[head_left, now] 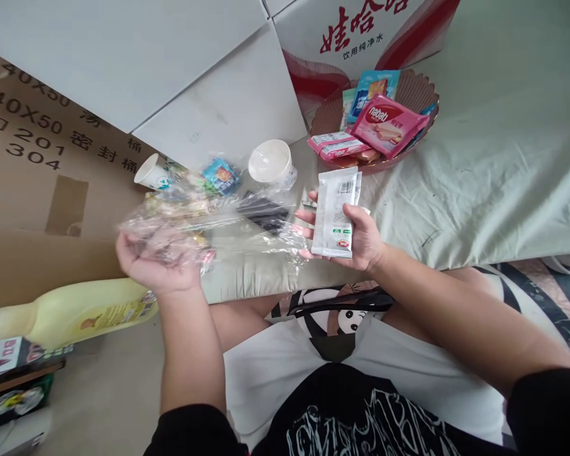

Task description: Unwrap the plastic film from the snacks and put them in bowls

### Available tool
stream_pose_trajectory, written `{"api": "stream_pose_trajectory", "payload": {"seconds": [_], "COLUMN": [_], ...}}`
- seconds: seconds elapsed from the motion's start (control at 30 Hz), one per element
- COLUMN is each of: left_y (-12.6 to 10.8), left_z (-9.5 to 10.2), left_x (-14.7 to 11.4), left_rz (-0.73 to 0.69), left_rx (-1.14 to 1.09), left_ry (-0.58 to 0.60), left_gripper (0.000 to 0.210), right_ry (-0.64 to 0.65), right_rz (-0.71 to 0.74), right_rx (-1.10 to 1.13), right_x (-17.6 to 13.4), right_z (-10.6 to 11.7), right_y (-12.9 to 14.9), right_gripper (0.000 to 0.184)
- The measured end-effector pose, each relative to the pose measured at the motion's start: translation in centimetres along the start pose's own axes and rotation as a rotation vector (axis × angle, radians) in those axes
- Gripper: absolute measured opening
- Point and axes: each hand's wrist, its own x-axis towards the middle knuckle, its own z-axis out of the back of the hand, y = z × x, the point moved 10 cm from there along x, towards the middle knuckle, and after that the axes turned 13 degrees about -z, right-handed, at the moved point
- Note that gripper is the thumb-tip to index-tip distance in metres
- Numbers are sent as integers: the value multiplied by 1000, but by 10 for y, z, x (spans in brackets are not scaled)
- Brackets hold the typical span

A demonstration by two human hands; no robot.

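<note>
White snack packets (pixel 333 218) with a barcode and a small red logo rest in my right hand (pixel 365 237), the thumb pressed over them and the fingers behind. My left hand (pixel 159 263) is closed on a clear plastic bag (pixel 247 221), its fingers partly veiled by the film and blurred. The bag stretches from my left hand toward the right one. A dark flat item (pixel 266 214) shows through or beneath the film. Just beyond the bag lies a blue snack packet (pixel 221 176).
A ribbed brown bowl (pixel 420 95) holds several snacks, with a pink wafer packet (pixel 388 126) on top. A white paper bowl (pixel 270 161) and a tipped paper cup (pixel 152 172) stand near cardboard boxes (pixel 218 107). At left lies a yellow bottle (pixel 85 310).
</note>
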Motion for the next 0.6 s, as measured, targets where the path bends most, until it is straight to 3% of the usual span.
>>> {"api": "stream_pose_trajectory", "payload": {"seconds": [0.1, 0.2, 0.3, 0.37, 0.47, 0.53, 0.6], "left_y": [8, 44, 87, 108, 127, 135, 139], "left_z": [22, 30, 26, 20, 12, 8, 2], "left_x": [3, -12, -47, -70, -94, -101, -103], "left_rz": [22, 252, 563, 704, 846, 900, 921], "left_rx": [75, 99, 59, 17, 6, 10, -22], "left_ry": [-3, -48, -130, -167, -155, -109, -36], "left_gripper": [37, 37, 28, 24, 26, 31, 36], "right_ry": [-135, -417, -739, -927, -1201, -1131, -883], "right_rz": [94, 315, 577, 624, 647, 656, 608], "right_rx": [-201, -670, -1104, -1274, -1484, -1499, -1451], "right_x": [-4, -23, -50, -60, -68, -63, -51], "right_z": [13, 22, 10, 1, -16, -26, -28], "right_y": [11, 49, 108, 145, 179, 168, 127], "right_gripper": [73, 69, 63, 67, 92, 79, 52]}}
